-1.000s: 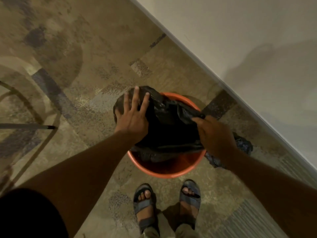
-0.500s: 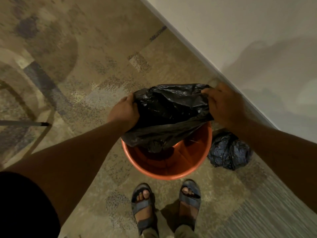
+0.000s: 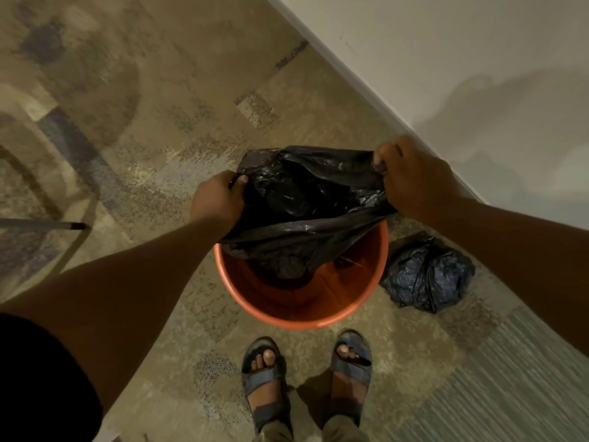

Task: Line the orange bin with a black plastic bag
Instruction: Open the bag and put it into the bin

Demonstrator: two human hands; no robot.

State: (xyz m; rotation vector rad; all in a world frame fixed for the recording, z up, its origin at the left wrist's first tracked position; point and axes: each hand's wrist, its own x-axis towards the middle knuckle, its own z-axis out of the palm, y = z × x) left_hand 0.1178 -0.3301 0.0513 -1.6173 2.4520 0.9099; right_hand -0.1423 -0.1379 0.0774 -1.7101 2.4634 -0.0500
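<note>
The round orange bin [image 3: 306, 319] stands on the carpet just ahead of my feet. A black plastic bag [image 3: 306, 199] is stretched above its far half, and the bag's lower end hangs down inside the bin. My left hand [image 3: 218, 202] grips the bag's left edge. My right hand [image 3: 411, 181] grips its right edge, near the wall. The near part of the bin's inside shows bare orange. The bin's far rim is hidden behind the bag.
A tied, full black bag [image 3: 427, 274] lies on the floor right of the bin. A white wall [image 3: 446, 74] runs diagonally close behind. A thin metal rod [image 3: 41, 224] pokes in from the left. My sandalled feet [image 3: 306, 374] stand near the bin.
One second ago both hands pressed the bag low on the bin. They have since lifted it and pulled its edges apart, and my right hand moved toward the wall. The tied bag came into full view.
</note>
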